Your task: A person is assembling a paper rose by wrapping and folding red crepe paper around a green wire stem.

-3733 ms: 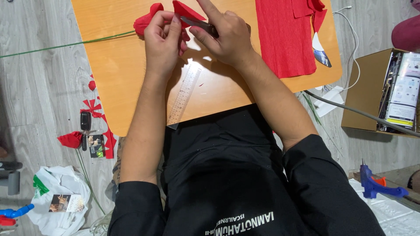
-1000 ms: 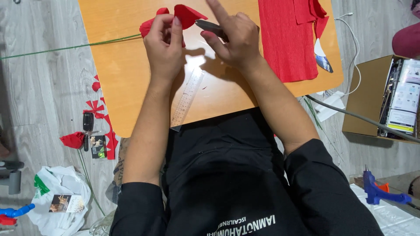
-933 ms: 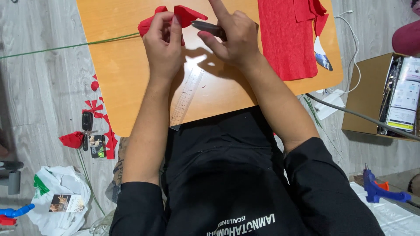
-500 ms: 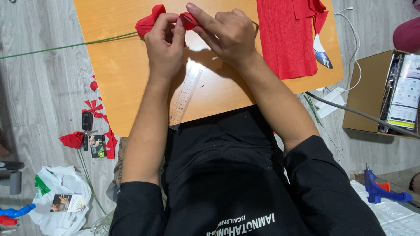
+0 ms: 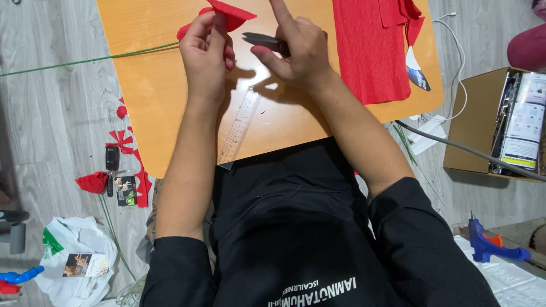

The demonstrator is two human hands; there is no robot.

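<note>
Nearest me one clear ruler (image 5: 240, 126) lies on the orange board (image 5: 148, 85), and beyond it my hands have parted since half a second ago, left hand (image 5: 206, 54) pinching one red crepe petal (image 5: 224, 16), right hand (image 5: 300, 48) gripping one pair of scissors (image 5: 263, 41).

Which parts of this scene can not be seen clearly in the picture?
Head view only:
- red paper piece: top cut off by the frame edge; lower part hidden by the left hand.
- dark tool: rear end hidden inside the right hand.
- clear ruler: markings too small.
</note>
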